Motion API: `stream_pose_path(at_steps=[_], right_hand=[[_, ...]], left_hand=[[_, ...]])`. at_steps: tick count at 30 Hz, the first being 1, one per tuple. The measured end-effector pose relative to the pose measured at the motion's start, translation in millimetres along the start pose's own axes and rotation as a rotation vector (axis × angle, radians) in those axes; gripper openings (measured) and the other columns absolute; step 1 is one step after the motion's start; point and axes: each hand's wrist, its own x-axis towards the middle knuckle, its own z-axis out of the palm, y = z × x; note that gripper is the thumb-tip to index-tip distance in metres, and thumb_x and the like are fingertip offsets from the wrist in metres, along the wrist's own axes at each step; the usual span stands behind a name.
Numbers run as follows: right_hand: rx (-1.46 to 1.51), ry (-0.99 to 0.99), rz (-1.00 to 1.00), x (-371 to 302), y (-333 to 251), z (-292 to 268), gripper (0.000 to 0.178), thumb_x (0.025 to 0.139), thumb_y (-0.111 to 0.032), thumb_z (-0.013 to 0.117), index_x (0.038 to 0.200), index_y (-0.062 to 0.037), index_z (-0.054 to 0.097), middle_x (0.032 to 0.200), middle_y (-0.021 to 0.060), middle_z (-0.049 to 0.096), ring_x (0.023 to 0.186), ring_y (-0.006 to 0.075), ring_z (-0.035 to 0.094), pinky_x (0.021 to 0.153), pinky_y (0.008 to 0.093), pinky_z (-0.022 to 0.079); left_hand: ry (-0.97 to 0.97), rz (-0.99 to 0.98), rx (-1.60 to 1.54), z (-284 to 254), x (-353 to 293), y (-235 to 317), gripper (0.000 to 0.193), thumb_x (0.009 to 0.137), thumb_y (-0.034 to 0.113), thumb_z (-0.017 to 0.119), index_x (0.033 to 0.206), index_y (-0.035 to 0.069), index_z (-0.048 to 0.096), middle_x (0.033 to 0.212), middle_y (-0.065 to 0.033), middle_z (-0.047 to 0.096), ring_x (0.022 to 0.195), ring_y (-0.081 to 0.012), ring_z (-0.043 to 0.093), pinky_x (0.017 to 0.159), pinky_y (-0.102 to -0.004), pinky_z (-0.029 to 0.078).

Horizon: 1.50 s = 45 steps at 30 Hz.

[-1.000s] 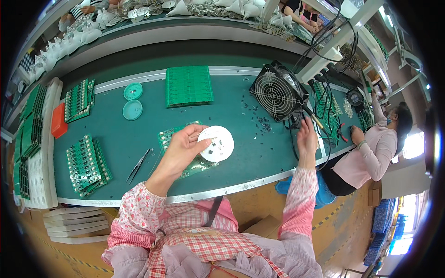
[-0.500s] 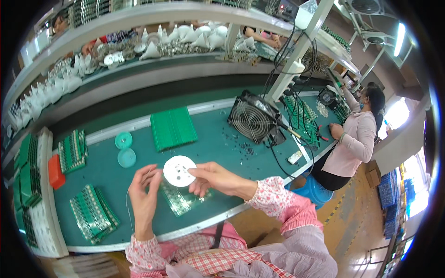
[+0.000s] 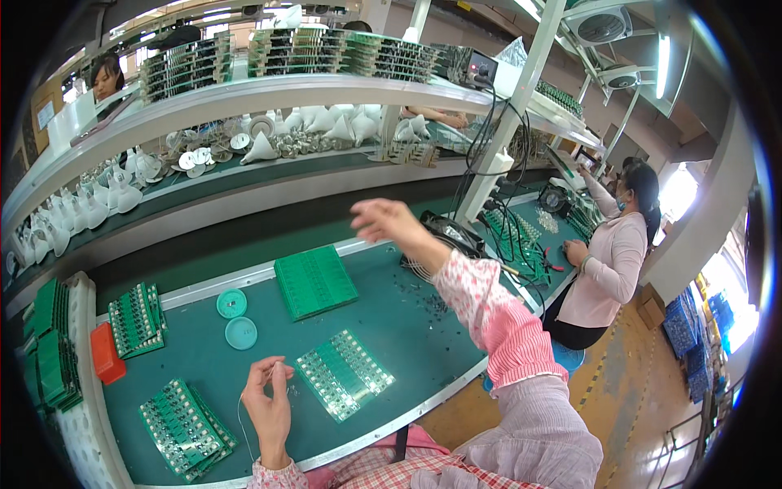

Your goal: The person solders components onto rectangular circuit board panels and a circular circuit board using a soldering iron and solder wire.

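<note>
My left hand (image 3: pixel 269 399) is raised above the near part of the green-topped bench (image 3: pixel 423 350), thumb and fingertips pinched together. What they hold, if anything, is too small to make out. A thin pale cord (image 3: pixel 243 424) hangs beside that wrist. To its right lies a green circuit-board panel (image 3: pixel 344 375) with rows of round pale pads. My right hand (image 3: pixel 391 223) reaches over the far side of the bench, fingers loosely stretched and nothing seen in them. Beyond the panel is a stack of plain green boards (image 3: pixel 315 282).
Two small turquoise dishes (image 3: pixel 241 332), a red box (image 3: pixel 107 354) and stacked board panels (image 3: pixel 186 429) are on the left. A black fan (image 3: pixel 450 236) sits partly behind my right arm. White lamp housings (image 3: pixel 261 148) line the far shelf. A co-worker (image 3: pixel 615 257) sits at right.
My right hand has moved forward and up, away from my left hand. The white round disc it held is no longer seen there. The view has shifted upward, and the panel is uncovered.
</note>
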Motion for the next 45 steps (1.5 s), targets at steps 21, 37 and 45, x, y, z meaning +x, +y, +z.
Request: stream_pose_path(at_steps=[21,37,45], right_hand=[[-0.226,-0.325,-0.116,-263,27,37,0.021,0.101,-0.018,0.059,0.094,0.0009,0.064,0.083,0.007,0.066,0.072,0.0148,0.065,0.064,0.0283,0.052],[0.876,0.717,0.108,-190,128,-196,0.044,0.093,-0.038,0.071,0.122,-0.0156,0.048,0.107,0.0104,0.067,0.071,0.0109,0.06,0.06,0.022,0.052],[0.743,0.795,0.041,-181,135,-208,0.028,0.099,-0.033,0.061,0.119,-0.0131,0.06,0.102,0.0069,0.069,0.075,0.0114,0.062,0.065,0.0248,0.053]], left_hand=[[-0.539,0.72,0.638,55,-68,36,0.018,0.085,0.01,0.073,0.085,0.005,0.056,0.072,-0.0079,0.056,0.072,-0.0283,0.057,0.084,-0.0422,0.041],[0.106,0.249,0.883,-55,-94,-18,0.015,0.094,0.004,0.059,0.081,0.0,0.054,0.076,-0.0134,0.054,0.081,-0.0341,0.05,0.078,-0.0427,0.04],[0.033,0.28,1.13,-48,-67,-13,0.017,0.088,0.015,0.07,0.099,0.006,0.063,0.093,-0.0096,0.062,0.093,-0.0295,0.058,0.087,-0.0419,0.037]])
